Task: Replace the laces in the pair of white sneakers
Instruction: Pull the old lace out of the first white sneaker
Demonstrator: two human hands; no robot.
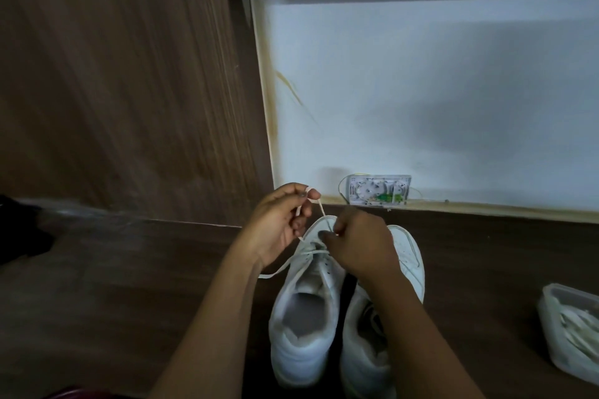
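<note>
Two white sneakers stand side by side on the dark floor, toes pointing away from me. A white lace (303, 256) runs through the lower eyelets of the left sneaker (304, 308), and one loose end trails off to the left on the floor. My left hand (282, 223) pinches the lace between thumb and forefinger and holds it up above the toe. My right hand (359, 246) pinches the same lace just above the eyelets. The right sneaker (405, 256) is mostly hidden under my right forearm.
A clear plastic container (573, 327) with several white laces sits on the floor at the right. A white wall box (379, 189) with wires hangs low on the white wall ahead. A wood-grain panel (123, 81) rises at the left, with a dark object (22, 230) at its foot.
</note>
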